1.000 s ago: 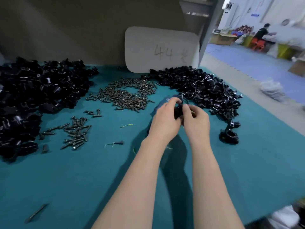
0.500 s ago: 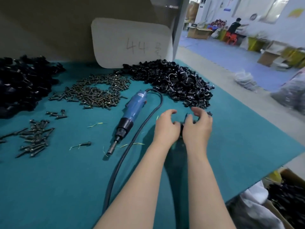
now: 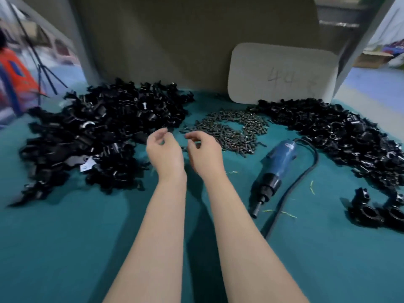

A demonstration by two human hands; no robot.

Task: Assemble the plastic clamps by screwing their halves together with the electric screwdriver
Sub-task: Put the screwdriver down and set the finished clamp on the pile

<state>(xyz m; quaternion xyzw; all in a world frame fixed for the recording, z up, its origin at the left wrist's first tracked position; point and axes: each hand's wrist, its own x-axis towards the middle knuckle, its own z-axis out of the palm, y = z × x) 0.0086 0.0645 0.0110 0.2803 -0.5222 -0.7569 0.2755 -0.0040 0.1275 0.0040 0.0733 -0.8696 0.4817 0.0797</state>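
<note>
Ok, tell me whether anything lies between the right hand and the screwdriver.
Nothing visible does. Only bare mat separates the right hand from the screwdriver; the screws lie just beyond that line, and the cable trails off its far side.

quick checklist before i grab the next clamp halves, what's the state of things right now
1. left hand free: ok, fingers loosely curled, nothing held.
2. right hand free: ok, looks empty.
3. left pile of clamp parts in reach: ok, just beside the left hand.
4. screw pile stocked: ok, just beyond the right hand.
5. electric screwdriver ready: ok, lying unheld right of the right arm.
6. its bit fitted: cannot tell.
</note>
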